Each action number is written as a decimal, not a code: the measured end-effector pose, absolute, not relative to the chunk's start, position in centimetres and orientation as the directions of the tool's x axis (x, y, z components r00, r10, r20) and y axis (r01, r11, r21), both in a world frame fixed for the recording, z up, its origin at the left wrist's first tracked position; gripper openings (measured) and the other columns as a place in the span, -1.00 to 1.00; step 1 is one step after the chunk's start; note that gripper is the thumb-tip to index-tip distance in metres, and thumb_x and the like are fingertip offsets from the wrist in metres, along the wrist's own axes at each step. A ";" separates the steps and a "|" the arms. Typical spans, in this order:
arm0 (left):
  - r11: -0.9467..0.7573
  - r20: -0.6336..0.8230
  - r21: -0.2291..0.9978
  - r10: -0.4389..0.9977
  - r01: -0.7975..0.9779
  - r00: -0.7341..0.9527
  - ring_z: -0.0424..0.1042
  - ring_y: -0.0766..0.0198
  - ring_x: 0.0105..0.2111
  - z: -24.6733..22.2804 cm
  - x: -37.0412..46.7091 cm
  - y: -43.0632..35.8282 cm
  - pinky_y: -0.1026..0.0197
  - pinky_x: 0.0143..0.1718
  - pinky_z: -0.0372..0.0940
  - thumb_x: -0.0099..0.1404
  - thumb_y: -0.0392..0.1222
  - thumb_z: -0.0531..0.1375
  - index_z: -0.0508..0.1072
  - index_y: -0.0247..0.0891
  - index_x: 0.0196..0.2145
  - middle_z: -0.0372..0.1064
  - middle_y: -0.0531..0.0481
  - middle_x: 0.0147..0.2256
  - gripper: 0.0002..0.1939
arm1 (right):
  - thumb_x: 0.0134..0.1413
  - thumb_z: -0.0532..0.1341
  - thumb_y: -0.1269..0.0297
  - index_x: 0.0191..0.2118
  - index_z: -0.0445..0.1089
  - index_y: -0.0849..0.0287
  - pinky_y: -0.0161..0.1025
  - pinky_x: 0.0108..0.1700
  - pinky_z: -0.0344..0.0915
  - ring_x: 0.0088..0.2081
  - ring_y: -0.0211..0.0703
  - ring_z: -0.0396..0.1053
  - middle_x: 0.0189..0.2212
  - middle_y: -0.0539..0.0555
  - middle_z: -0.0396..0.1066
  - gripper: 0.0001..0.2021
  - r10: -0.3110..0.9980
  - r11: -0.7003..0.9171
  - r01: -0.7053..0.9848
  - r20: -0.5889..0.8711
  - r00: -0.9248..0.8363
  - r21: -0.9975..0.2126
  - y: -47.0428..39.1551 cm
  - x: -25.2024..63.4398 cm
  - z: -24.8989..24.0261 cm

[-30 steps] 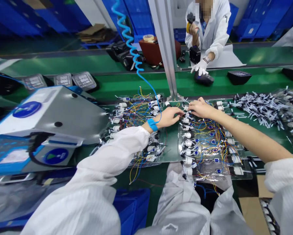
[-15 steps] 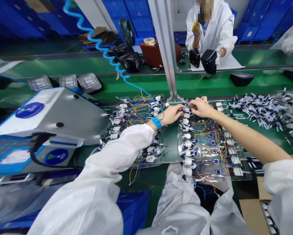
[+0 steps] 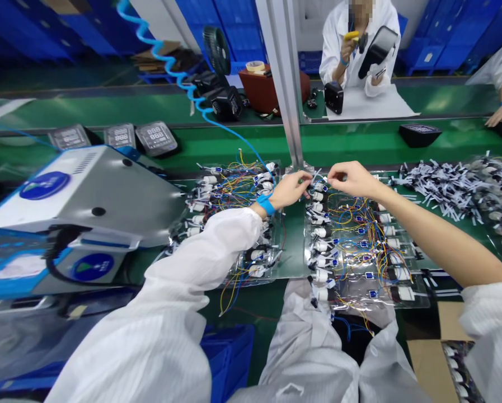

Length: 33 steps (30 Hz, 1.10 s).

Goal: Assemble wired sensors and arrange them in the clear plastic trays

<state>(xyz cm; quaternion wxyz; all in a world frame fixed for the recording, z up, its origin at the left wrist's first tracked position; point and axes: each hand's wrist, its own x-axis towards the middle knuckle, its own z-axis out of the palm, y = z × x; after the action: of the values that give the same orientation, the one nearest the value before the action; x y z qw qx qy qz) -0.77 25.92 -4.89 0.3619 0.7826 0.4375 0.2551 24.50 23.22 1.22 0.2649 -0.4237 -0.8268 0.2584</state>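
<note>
Head view: half-curled hands [image 3: 290, 191] [image 3: 352, 180] flank a wired part [image 3: 319, 187]; grip I cannot tell.

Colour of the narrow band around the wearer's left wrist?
Bright blue wristband; shows best in the head view.

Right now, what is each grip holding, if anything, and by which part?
It cannot be told: the left grip and right grip are at the far end of a row of white parts, any hold too small to see.
</note>
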 end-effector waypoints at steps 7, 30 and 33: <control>-0.387 0.215 0.826 0.889 0.409 0.405 0.61 0.15 -0.15 -3.5 -3.2 27.4 0.07 0.00 0.45 0.46 -0.18 0.04 0.46 -0.31 0.10 0.60 -0.14 -0.09 -0.63 | 0.17 0.40 0.05 -0.28 0.45 0.16 -0.18 -0.34 0.43 -0.46 -0.21 0.42 -0.47 0.02 0.44 -0.72 0.931 0.271 0.155 0.218 -0.294 -0.950 22.9 21.8 3.0; -0.360 0.173 0.562 0.932 0.745 0.320 0.57 0.17 -0.22 -2.7 -4.1 30.0 0.18 -0.13 0.44 0.19 -0.11 0.36 0.47 -0.30 -0.02 0.59 -0.11 -0.17 -0.58 | 0.06 0.54 0.02 -0.26 0.35 0.03 -0.29 -0.38 0.34 -0.43 -0.33 0.32 -0.39 -0.09 0.41 -0.61 0.912 0.410 -0.189 0.398 0.099 -0.892 24.2 22.5 12.0; -0.272 0.198 0.855 0.958 0.442 0.207 0.57 0.26 -0.32 -1.5 -4.6 29.3 0.21 -0.25 0.45 0.15 -0.11 0.39 0.42 -0.28 -0.05 0.54 -0.12 -0.08 -0.55 | 0.24 0.45 0.26 -0.23 0.31 0.01 -0.35 -0.31 0.33 -0.40 -0.37 0.27 -0.34 -0.11 0.43 -0.74 0.896 0.431 -0.240 0.380 0.229 -0.870 23.7 23.9 15.2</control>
<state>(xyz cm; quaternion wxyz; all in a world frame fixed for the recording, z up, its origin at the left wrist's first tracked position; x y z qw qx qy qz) -4.60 29.35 -1.53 0.3374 0.6997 0.5001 0.3827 23.88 23.74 15.23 0.7024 -0.3479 -0.4711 0.4044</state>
